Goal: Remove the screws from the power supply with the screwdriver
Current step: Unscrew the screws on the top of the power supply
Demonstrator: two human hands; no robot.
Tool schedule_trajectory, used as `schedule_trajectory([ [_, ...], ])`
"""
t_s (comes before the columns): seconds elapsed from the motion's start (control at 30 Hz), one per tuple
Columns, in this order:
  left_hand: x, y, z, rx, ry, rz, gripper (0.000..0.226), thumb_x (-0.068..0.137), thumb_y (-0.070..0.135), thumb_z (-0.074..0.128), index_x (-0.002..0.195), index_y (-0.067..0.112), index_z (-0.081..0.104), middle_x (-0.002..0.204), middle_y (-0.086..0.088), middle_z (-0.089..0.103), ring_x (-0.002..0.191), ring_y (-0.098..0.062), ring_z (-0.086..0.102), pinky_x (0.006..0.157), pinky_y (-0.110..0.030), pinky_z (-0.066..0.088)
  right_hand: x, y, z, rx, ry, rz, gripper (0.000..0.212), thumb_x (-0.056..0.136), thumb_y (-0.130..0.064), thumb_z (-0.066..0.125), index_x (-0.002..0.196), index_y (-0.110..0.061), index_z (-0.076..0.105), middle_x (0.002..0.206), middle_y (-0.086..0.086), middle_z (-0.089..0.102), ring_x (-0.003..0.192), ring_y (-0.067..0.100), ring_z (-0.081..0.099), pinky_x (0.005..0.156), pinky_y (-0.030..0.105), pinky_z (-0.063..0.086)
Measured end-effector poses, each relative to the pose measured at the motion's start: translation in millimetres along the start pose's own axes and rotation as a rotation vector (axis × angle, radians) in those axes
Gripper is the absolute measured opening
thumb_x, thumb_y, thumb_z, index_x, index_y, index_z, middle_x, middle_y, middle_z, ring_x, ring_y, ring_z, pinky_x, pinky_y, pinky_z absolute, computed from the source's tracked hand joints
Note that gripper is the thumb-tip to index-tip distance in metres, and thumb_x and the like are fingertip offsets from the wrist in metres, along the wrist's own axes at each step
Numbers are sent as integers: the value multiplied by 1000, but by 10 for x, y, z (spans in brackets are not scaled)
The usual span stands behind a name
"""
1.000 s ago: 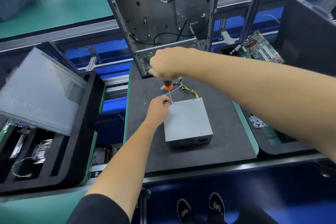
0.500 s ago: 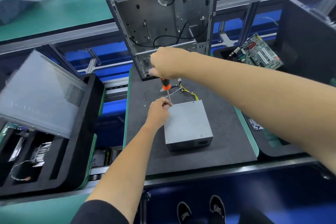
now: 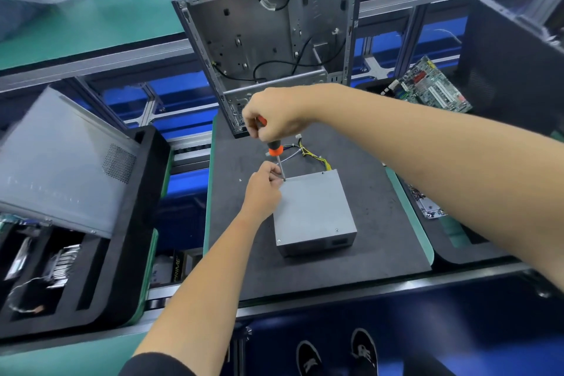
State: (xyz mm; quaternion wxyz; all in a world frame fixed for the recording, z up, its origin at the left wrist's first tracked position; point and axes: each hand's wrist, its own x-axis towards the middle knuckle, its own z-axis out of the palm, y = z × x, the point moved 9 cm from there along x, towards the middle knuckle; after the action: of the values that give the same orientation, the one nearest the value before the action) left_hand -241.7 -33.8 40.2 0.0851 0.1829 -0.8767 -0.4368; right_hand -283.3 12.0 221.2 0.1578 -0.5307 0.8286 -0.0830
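Leaning at nine o'clock, a grey panel (image 3: 61,162) rested on a black tray (image 3: 134,223). On the dark mat (image 3: 381,238) at centre, the left hand (image 3: 262,189) pinched the metal shaft of the screwdriver (image 3: 276,152) just above the grey power supply (image 3: 311,207), whose far-left corner the tip met. The right hand (image 3: 274,114), at twelve o'clock from the left, was clamped around the orange-and-black handle. Behind stood an open computer case (image 3: 268,33). A circuit board (image 3: 430,88) lay at two o'clock.

Grey power supply (image 3: 314,210) lies flat on the mat; orange-black screwdriver (image 3: 276,152) stands tip-down at its far-left corner
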Motion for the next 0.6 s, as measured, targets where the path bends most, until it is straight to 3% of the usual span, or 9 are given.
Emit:
schedule_trajectory([
  [0.1,-5,18,-2,11,-2,8,21,89,-3,49,87,19,50,68,7,53,69,-4,49,58,-4,34,-31,-27,18,82,-6,-3,6,76,-18,60,82,-19,56,79,-5,60,70,13,57,53,25,41],
  [0.2,-9,14,5,18,-7,-4,20,90,-1,50,85,18,52,67,6,52,65,-6,46,57,-5,35,-1,85,-89,-173,149,123,35,91,-43,49,70,-15,46,71,5,54,62,22,55,50,29,38],
  [0.27,-8,12,7,20,-10,-10,19,90,-1,50,83,17,53,65,5,51,62,-7,45,56,-6,35,5,49,-83,-170,138,91,27,93,-32,49,75,-13,51,73,4,58,63,20,56,49,28,37],
  [0.33,-17,25,-2,15,-7,-7,20,89,-2,50,81,16,53,65,5,52,63,-7,45,55,-7,36,-7,26,-36,-17,52,41,9,83,-19,57,90,-13,57,76,-6,60,67,11,55,51,25,37],
  [0.4,-27,37,-12,12,-7,-8,21,88,-2,50,80,17,54,67,5,54,64,-7,47,57,-7,36,-50,30,-15,62,27,47,11,78,-20,62,84,-15,55,76,-6,59,66,13,57,52,24,40],
  [0.5,-43,42,-20,10,-16,-28,20,89,-1,51,84,17,54,69,5,54,67,-5,49,59,-4,36,-60,113,-118,-185,130,164,35,89,-39,53,71,-11,44,72,5,58,56,25,59,50,29,41],
  [0.6,-38,78,-54,45,-36,-12,16,90,2,53,92,18,54,69,6,56,72,-3,50,63,-5,37,-36,99,-68,-90,81,140,21,87,-26,53,87,-5,57,84,10,68,64,24,66,52,26,44],
])
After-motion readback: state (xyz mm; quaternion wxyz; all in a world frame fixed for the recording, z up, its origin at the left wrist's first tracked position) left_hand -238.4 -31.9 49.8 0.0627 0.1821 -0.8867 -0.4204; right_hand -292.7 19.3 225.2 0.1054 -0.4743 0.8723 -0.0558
